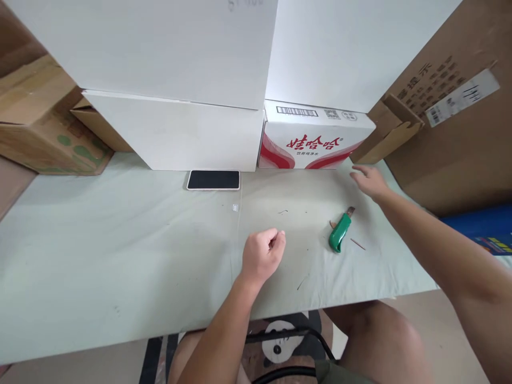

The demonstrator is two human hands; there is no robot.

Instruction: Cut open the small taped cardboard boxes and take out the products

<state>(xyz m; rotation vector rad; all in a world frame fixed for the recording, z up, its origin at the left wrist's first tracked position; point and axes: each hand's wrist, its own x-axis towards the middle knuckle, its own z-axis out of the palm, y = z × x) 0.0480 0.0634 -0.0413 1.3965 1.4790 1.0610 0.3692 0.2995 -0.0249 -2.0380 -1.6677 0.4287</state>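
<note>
1. Two bare arms reach forward over the table from the near edge, the hands well apart.
2. Left hand [264, 250]: curled into a fist above the cloth, thumb against the folded fingers; whether something small sits inside, I cannot tell.
3. Right hand [370, 180]: arm stretched far forward, fingers partly spread and pointing leftward, just beside the lower right corner of the red-and-white box [316, 141]; contact is unclear.
4. Between the hands and nearer the right one lies the green utility knife [340, 233], blade out and pointing away, with a thin brown sliver [358, 244] beside it.
5. Pale green cloth [120, 240] covers the table, lightly creased and dotted with dark specks.
6. A dark-screened phone [213, 180] lies before the stacked white boxes [180, 53].
7. Brown cartons [52, 144] stand at left; a large cardboard panel [440, 154] rises at right.
8. Below, a panda-print mat [278, 341] shows between the knees [396, 341].
</note>
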